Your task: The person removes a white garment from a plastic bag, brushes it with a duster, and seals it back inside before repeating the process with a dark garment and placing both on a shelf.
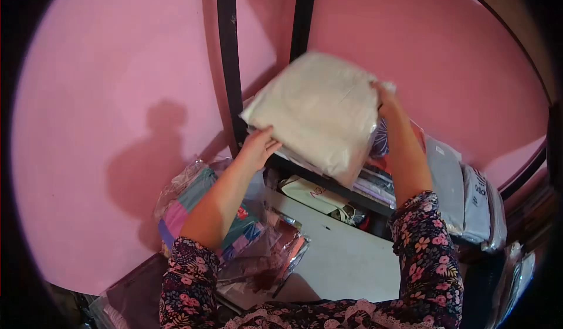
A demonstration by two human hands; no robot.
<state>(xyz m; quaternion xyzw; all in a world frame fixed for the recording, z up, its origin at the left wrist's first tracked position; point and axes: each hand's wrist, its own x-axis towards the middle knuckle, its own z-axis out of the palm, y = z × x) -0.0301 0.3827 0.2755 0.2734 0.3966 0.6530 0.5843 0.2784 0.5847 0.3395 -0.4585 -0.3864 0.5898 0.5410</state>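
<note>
A thick, cream-coloured folded cloth in a clear plastic bag is tilted above a dark-framed shelf and slightly blurred. My left hand grips its lower left edge, with fingers on top and the rest hidden under it. At the upper right edge, my right hand is closed round the plastic, though its fingertips are partly out of sight. Beneath the bag, other wrapped goods show along the shelf, including a dark patterned piece beside my right forearm.
Grey wrapped clothes are piled on the shelf at right. Colourful plastic-wrapped fabrics lie at left, by the pink wall. A pale bag with lettering sits under the shelf, behind a white surface. Black uprights stand behind.
</note>
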